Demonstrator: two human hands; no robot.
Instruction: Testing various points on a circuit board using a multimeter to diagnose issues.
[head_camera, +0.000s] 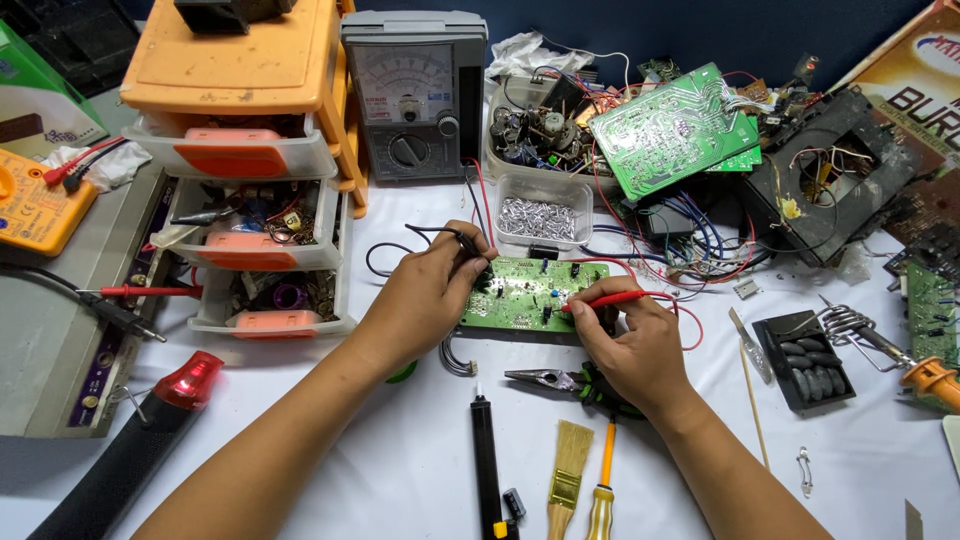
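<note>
**Centre of tabletop: board probed from both sides**

On the white tabletop (400, 470) a green circuit board (525, 293) is laid flat, component side up, long axis left-right, so both probes get access. The black probe (468, 243) is pinched in the left hand (425, 295), grip pressed together, tip angled down-right onto the board's left edge. The red probe (605, 298) is pinched pen-style in the right hand (635, 345), long axis near horizontal, tip pointing left onto the board. The analog multimeter (413, 95) is stood behind, dial facing the wearer, apparently for reading. Pliers (550, 378) are parked just beside the right hand
</note>
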